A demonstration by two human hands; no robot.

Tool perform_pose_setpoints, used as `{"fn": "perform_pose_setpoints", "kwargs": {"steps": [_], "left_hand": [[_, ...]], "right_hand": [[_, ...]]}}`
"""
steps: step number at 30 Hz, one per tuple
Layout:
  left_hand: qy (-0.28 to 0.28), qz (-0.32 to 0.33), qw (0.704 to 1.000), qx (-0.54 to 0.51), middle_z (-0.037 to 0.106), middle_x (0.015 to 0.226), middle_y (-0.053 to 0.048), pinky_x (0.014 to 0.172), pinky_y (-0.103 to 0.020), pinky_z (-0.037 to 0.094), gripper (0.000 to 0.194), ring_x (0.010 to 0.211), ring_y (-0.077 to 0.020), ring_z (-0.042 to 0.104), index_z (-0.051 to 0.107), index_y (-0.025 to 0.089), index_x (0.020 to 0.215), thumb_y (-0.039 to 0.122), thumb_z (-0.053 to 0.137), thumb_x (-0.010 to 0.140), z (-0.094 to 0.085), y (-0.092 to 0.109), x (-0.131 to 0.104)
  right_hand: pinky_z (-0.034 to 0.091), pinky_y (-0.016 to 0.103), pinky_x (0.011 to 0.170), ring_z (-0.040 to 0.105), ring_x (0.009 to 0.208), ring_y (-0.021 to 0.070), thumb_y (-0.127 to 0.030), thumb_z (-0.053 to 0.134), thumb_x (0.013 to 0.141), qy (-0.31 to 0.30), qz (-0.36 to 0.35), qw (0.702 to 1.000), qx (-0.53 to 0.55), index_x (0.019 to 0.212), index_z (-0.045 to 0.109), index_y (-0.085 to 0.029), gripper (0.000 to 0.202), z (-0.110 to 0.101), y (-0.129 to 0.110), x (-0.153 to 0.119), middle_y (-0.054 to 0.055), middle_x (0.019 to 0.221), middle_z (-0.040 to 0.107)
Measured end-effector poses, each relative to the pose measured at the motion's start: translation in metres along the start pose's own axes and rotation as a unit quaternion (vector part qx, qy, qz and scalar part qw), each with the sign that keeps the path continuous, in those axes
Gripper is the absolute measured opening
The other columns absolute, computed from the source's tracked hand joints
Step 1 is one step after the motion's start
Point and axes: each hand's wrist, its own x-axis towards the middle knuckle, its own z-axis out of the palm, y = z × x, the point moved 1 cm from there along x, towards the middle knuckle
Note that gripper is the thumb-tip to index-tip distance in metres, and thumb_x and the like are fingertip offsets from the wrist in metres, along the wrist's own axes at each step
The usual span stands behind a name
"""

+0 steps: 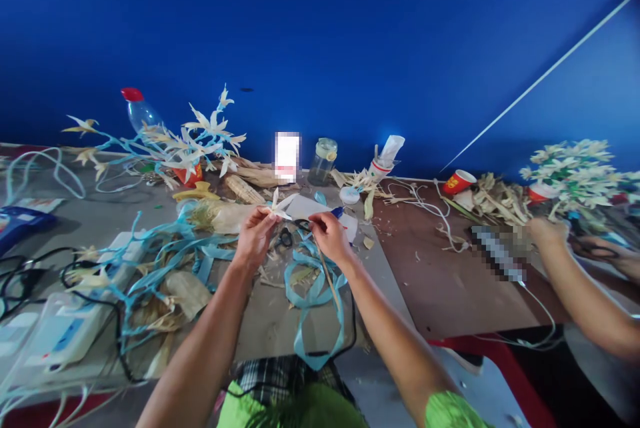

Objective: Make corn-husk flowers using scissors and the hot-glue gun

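Note:
Between the thumb and fingers of my left hand (257,233) is a white corn-husk flower (279,204), its pointed petals spread out. My right hand (332,236) is closed close beside it, fingertips pinched, and a long thin tan strip (329,275) trails down from it. Something dark and thin shows at the right fingertips; its kind is unclear. Under my hands, loops of light blue ribbon (320,348) lie on the table. A small black-handled object (285,237), perhaps scissors, lies just below the flower.
Blue-wrapped branches with husk flowers (210,123) stand in a red cup (189,176) at the left. Behind my hands are a corn cob (243,189) and a jar (324,160). A white power strip (75,331) and cables lie left. At right, a co-worker's arm (580,281) reaches over the table.

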Motion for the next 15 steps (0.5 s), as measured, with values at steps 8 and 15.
{"fn": "perform_pose_setpoints", "kwargs": {"steps": [8,15], "left_hand": [[-0.03,-0.001,0.999,-0.023,0.063,0.066,0.0,0.07,-0.023,0.046,0.021,0.066,-0.0096,0.059,0.06,0.016,0.069,0.026,0.077,0.062,0.002,0.004,-0.004],[-0.023,-0.003,0.999,-0.035,0.063,0.068,0.001,0.069,-0.025,0.047,0.021,0.065,-0.0103,0.059,0.061,0.016,0.071,0.027,0.076,0.063,-0.001,-0.003,-0.002]], "right_hand": [[0.042,0.037,0.083,0.058,0.096,0.026,-0.033,0.059,0.08,-0.138,-0.026,0.93,-0.339,0.102,0.059,-0.014,0.029,0.024,-0.023,0.004,0.015,0.098,0.063],[0.042,0.037,0.083,0.06,0.099,0.0267,-0.043,0.052,0.082,-0.225,0.028,0.849,-0.478,0.106,0.055,-0.014,0.037,0.041,-0.038,0.01,0.014,0.102,0.064]]}}
